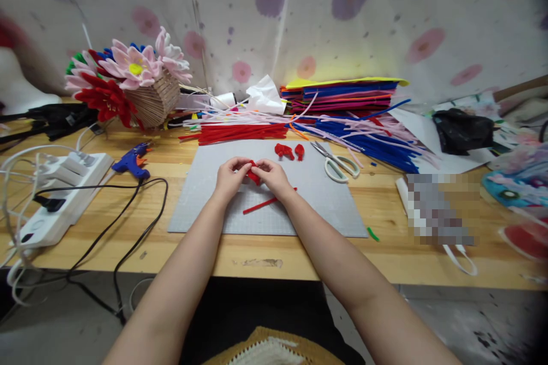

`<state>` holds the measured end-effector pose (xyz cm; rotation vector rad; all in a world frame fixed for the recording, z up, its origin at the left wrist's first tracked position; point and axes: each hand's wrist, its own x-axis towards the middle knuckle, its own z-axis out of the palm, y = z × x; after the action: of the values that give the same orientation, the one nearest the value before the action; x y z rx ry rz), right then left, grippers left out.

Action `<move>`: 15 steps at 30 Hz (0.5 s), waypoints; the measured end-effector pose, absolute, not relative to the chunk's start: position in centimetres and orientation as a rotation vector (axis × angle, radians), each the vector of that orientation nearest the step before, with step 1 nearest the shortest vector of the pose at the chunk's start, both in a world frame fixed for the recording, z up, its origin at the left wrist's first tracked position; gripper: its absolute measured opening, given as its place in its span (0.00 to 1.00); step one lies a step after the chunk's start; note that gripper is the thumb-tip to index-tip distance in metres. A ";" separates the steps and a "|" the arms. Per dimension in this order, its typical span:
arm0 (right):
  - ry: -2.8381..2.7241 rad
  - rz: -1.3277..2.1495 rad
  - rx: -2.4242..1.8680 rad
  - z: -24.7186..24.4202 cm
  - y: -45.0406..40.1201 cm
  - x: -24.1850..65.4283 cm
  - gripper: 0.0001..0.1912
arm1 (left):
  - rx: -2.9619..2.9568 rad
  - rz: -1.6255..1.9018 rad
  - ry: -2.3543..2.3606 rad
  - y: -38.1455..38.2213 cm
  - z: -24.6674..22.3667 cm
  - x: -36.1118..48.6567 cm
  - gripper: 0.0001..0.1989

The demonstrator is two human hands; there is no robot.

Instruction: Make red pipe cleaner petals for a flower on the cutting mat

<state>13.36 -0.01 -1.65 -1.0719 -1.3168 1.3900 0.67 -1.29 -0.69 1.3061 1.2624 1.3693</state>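
Note:
Between the fingertips of both hands is a small red pipe-cleaner piece (254,174), bent into a compact shape that my fingers partly cover. My left hand (233,175) pinches it from the left, and my right hand (271,175) pinches it from the right. Both are above a grey cutting mat (201,205). A straight red pipe cleaner (261,205) lies on the mat just below the hands, one end near my right wrist. Several finished-looking red curled pieces (284,152) rest at the mat's top edge, beside scissors (336,162) with pale handles.
Bundles of red pipe cleaners (244,133) and blue pipe cleaners (377,142) lie behind the mat. A blue glue gun (133,162) and a white power strip (64,199) with loose cables are at left. Pipe-cleaner flowers (132,63) stand behind them. A black plastic bag (462,130) lies at right.

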 end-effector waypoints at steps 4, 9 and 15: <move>-1.351 1.266 -1.090 -1.7 0.2 13.5 0.09 | 1.458 1.351 1.330 -1.2 -1.2 0.5 0.11; -1.439 1.139 -1.031 -1.3 0.1 13.5 0.06 | 1.550 1.324 1.364 -1.1 -1.4 0.5 0.13; -1.438 1.119 -1.062 -1.7 0.2 13.4 0.06 | 1.458 1.379 1.392 -1.1 -1.5 0.7 0.13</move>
<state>13.39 0.24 -1.67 -1.0618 -1.4382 1.1187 0.74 -1.12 -1.53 1.4577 1.3920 1.3786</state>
